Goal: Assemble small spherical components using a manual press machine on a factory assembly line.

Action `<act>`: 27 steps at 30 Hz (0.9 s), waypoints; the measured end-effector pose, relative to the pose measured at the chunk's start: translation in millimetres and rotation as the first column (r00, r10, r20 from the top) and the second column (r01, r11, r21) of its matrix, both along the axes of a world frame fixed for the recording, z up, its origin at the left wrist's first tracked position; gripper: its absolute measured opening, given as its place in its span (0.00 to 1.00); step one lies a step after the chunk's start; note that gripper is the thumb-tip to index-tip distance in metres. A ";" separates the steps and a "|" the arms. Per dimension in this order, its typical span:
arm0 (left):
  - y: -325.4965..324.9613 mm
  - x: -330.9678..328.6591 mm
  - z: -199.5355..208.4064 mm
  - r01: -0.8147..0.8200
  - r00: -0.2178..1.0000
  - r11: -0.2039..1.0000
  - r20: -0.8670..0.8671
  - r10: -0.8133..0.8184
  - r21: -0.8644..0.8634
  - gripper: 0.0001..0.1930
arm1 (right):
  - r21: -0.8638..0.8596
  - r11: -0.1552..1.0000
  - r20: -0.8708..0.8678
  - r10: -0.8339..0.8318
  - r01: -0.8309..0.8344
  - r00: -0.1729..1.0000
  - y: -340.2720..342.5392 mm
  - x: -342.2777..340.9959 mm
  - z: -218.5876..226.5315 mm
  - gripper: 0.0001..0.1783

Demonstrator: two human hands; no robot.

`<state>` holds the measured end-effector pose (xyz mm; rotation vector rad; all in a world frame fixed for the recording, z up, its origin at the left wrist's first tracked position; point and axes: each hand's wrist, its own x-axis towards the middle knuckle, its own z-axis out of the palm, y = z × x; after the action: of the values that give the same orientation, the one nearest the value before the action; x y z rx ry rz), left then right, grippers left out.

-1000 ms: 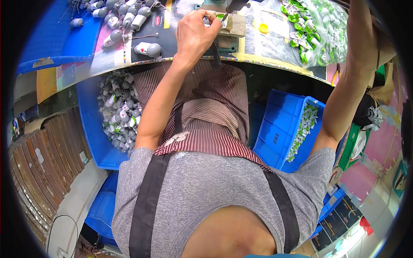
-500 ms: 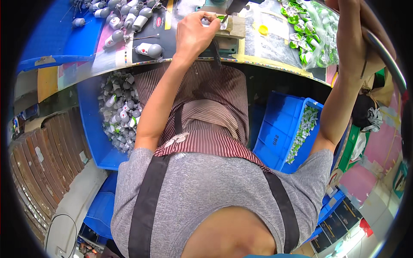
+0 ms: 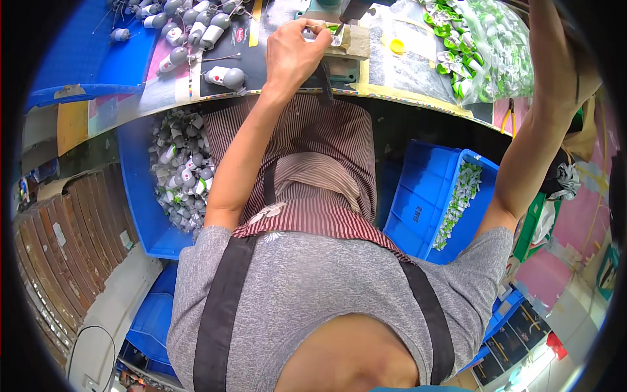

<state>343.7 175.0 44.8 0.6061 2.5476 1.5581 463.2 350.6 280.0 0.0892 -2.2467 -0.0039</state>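
At the far middle of the bench, my left hand [image 3: 292, 55] pinches a small grey-and-white plastic part [image 3: 308, 32], mostly covered by my fingers. It is held at a block-like fixture [image 3: 356, 42] under the dark metal tool of a bench press [image 3: 356, 9]. A bit of green shows beside my fingertips. My right arm reaches up to the far right, where my right hand [image 3: 581, 55] runs into the dark rim of the picture. Its fingers, and anything in them, are hidden.
Several grey-and-white bulb-shaped parts [image 3: 225, 77] lie on the bench at left. Green-and-white pieces [image 3: 457, 49] and a clear bag [image 3: 499, 55] are at right. Blue bins [image 3: 140, 215] [image 3: 418, 196] flank my lap. Yellow-handled pliers [image 3: 508, 117] hang off the front edge.
My right hand and forearm have swung outward to the right, and the curved metal bar beside them has passed out of sight. My left hand keeps its place at the fixture.
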 end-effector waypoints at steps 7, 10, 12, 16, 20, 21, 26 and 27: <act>-2.7 -4.4 3.0 0.056 0.995 0.998 0.080 -0.054 -0.026 0.17 | 0.099 0.995 0.018 -0.025 0.023 1.000 -25.5 23.4 -16.4 0.26; -1.3 -5.0 7.3 0.071 0.993 0.996 0.094 -0.065 -0.056 0.18 | 0.063 0.990 -0.119 0.136 -0.129 0.984 -16.0 15.0 -40.0 0.22; -0.2 -4.7 5.7 0.075 0.993 0.995 0.095 -0.068 -0.067 0.19 | -0.036 0.974 -0.049 0.221 -0.222 0.974 -23.5 25.9 -39.4 0.15; 0.7 0.0 5.2 0.073 0.995 0.997 -0.063 -0.075 -0.036 0.17 | 0.418 0.871 -0.233 0.378 -0.258 0.896 1.6 13.3 -64.2 0.19; -4.1 -0.8 0.2 0.084 0.993 0.996 -0.083 -0.081 0.033 0.15 | 0.544 0.836 -0.119 0.159 -0.069 0.980 -2.2 37.8 -93.6 0.16; -8.2 -1.6 -1.5 0.078 0.994 0.997 -0.081 -0.076 0.028 0.15 | 0.521 0.846 -0.142 0.216 -0.113 0.966 0.3 31.8 -104.3 0.15; -6.7 2.0 1.0 0.112 0.994 0.986 -0.032 -0.109 0.127 0.13 | 0.076 0.991 -0.078 0.115 -0.109 0.990 -17.1 44.2 -138.8 0.08; -6.6 1.5 0.6 0.114 0.993 0.985 -0.032 -0.111 0.126 0.13 | 0.075 0.991 -0.079 0.113 -0.107 0.990 -15.6 43.3 -139.6 0.08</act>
<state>345.2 168.4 45.4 0.7742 2.3979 1.6936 506.5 335.0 140.3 0.2468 -2.1563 -0.0268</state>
